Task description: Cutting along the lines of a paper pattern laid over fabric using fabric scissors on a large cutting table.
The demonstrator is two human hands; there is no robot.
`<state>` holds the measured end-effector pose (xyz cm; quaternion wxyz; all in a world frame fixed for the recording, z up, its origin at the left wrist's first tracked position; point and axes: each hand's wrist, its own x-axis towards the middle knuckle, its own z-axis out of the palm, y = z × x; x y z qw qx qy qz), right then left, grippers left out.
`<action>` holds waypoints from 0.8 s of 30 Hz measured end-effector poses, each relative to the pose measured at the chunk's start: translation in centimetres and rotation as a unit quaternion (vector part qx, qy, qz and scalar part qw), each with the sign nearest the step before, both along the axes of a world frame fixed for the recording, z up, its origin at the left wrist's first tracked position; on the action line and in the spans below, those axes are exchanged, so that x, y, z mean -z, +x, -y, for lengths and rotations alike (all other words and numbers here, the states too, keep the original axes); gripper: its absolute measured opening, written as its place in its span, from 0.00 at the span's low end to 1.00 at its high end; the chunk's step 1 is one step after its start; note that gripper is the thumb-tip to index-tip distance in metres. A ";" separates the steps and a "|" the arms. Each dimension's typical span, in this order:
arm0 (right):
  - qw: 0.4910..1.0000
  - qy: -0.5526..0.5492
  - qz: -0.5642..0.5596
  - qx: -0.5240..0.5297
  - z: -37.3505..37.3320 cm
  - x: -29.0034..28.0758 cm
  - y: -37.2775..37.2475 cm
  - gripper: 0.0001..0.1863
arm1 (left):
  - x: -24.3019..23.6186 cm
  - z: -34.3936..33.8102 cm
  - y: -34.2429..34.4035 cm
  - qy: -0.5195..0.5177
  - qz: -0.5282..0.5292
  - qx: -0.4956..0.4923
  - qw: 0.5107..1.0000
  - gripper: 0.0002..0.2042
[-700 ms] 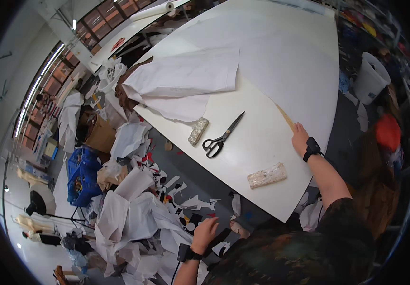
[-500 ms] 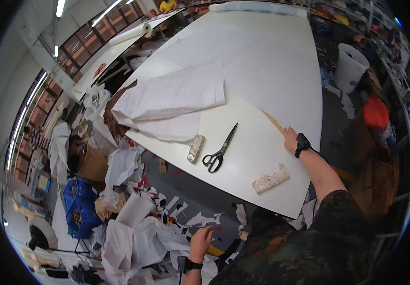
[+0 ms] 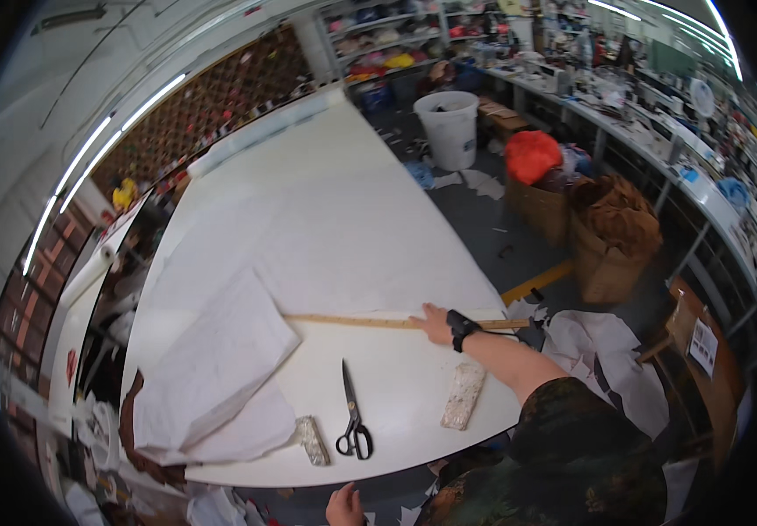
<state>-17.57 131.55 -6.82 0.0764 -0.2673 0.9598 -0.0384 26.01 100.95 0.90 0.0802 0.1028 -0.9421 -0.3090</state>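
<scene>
A long wooden ruler (image 3: 352, 322) lies across the white table, along the edge of a large pale sheet (image 3: 335, 228). My right hand (image 3: 435, 324) rests on the ruler with its fingers stretched out over it. Beyond the table's near edge, low in the picture, my left hand (image 3: 344, 506) hangs with fingers apart and nothing in them; its wrist is cut off. Between the hands lie black-handled scissors (image 3: 353, 421), blades pointing away. A wrapped block (image 3: 314, 441) sits left of them, and a second pale block (image 3: 464, 396) lies to the right, below my right forearm.
Folded white paper (image 3: 212, 368) covers the table's left part. A clear-wrapped roll (image 3: 264, 131) spans the far end. To the right stand a white bin (image 3: 447, 131), a carton of brown fabric (image 3: 611, 254) and a long workbench (image 3: 642, 140). Scraps lie on the floor.
The view has swung to the right. The ruler now lies crosswise, and my right hand has gone from its near end to further along it. My left hand sits lower in the picture.
</scene>
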 end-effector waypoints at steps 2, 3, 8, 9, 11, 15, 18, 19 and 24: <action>0.999 0.007 -0.039 0.020 1.5 3.8 -1.4 0.32 | 0.6 2.9 -2.3 -0.027 0.005 0.008 1.000 0.12; 0.999 -0.003 -0.035 0.040 1.8 5.8 -2.2 0.31 | 2.0 4.6 -3.9 -0.026 0.004 -0.005 1.000 0.12; 0.968 -0.156 -0.071 0.186 7.5 11.0 -4.1 0.18 | -1.8 7.0 -11.9 -0.090 0.038 -0.018 0.995 0.21; 0.962 -0.191 -0.090 0.172 8.2 9.6 -3.1 0.17 | -2.5 7.1 -13.6 -0.100 0.025 -0.003 0.995 0.24; 0.973 -0.108 -0.119 0.163 10.1 4.3 0.3 0.12 | -3.2 9.0 -16.3 -0.104 0.174 -0.051 0.978 0.29; 0.941 -0.155 -0.275 0.121 7.9 9.5 -1.4 0.08 | 6.4 15.6 -26.3 -0.308 0.140 0.213 0.917 0.33; 0.942 -0.089 -0.250 0.207 8.3 12.0 -1.6 0.13 | 4.0 10.0 -29.1 -0.263 0.092 0.281 0.918 0.33; 0.946 -0.099 -0.150 0.270 8.8 12.0 -2.4 0.15 | 3.4 9.3 -29.8 -0.255 0.085 0.287 0.919 0.33; 0.838 -0.421 -0.056 0.342 7.7 12.8 -6.0 0.17 | 1.8 7.2 -31.6 -0.233 0.068 0.309 0.920 0.33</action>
